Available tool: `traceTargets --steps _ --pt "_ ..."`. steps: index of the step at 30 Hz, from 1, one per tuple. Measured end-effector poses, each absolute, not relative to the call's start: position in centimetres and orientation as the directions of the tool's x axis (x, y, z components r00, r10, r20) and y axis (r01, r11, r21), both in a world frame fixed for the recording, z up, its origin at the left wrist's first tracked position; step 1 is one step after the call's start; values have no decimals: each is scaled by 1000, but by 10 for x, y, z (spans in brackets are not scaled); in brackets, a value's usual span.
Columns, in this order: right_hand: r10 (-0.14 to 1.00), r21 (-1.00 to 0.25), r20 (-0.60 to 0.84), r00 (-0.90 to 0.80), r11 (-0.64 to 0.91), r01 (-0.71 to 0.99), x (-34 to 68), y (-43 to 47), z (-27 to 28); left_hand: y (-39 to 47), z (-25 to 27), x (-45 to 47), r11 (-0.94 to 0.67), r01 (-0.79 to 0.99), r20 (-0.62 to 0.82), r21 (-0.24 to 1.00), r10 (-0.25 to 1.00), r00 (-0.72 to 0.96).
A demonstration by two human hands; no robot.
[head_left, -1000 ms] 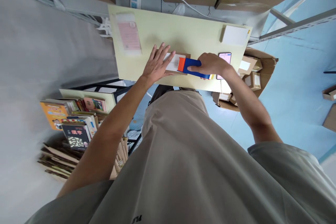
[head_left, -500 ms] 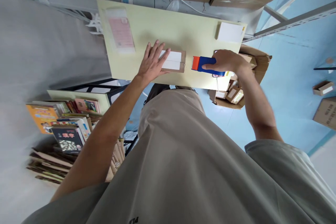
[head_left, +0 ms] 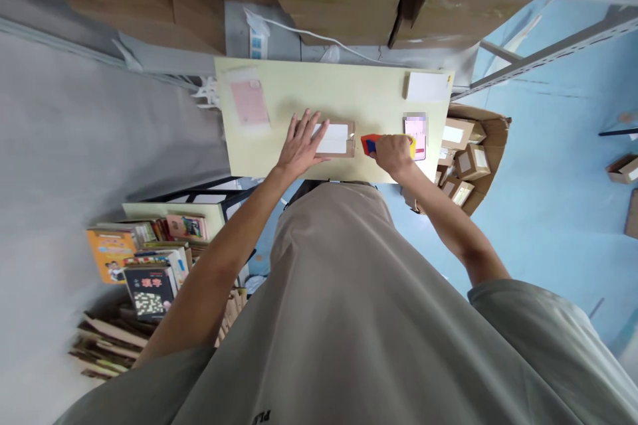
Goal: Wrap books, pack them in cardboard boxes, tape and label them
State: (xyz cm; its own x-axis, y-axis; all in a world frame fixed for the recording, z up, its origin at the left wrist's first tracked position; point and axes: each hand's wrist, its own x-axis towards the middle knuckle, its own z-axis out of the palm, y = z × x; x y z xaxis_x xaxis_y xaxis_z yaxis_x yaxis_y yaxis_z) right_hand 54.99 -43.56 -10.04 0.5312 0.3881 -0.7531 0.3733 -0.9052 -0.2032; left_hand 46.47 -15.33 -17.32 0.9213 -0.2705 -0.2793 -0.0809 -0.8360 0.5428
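Note:
A small cardboard box (head_left: 333,139) with a white label lies flat on the pale yellow tabletop (head_left: 289,76). My left hand (head_left: 302,145) rests against its left end, fingers stretched and spread, with one finger over the label and the thumb along the near edge. To the right of the box, my right hand (head_left: 393,154) is closed around an orange and blue tape dispenser (head_left: 367,144). Its orange end points at the box, a small gap away. Yellow shows at its other side, beside the hand. A phone (head_left: 417,136) with a pink screen lies just right of that hand.
A white stack of labels or paper (head_left: 427,86) sits at the far right corner, a pink sheet in clear plastic (head_left: 249,103) at the left. Right of the table stands a large open carton (head_left: 491,159) of small boxes. Books (head_left: 149,285) are stacked lower left; big cartons (head_left: 339,6) line the back.
My right hand has moved left and turned the tape dispenser, uncovering the phone. My left hand stays on the box. The view has shifted, showing more of the shelf above.

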Motion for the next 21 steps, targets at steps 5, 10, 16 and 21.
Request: traceTargets --steps 5,10,16,21 --pt "184 -35 -689 701 -975 221 535 -437 -82 -160 -171 456 -861 -132 -252 492 -285 925" --pt "138 -99 -451 882 -990 104 558 -443 -24 -203 -140 482 -789 -376 51 485 -404 914" --pt "241 -334 69 968 -909 250 629 -433 40 -256 -52 588 -710 -537 409 456 -369 835" --pt "277 -299 242 930 -891 343 716 -416 47 -268 -12 659 -711 -498 454 496 -277 847"
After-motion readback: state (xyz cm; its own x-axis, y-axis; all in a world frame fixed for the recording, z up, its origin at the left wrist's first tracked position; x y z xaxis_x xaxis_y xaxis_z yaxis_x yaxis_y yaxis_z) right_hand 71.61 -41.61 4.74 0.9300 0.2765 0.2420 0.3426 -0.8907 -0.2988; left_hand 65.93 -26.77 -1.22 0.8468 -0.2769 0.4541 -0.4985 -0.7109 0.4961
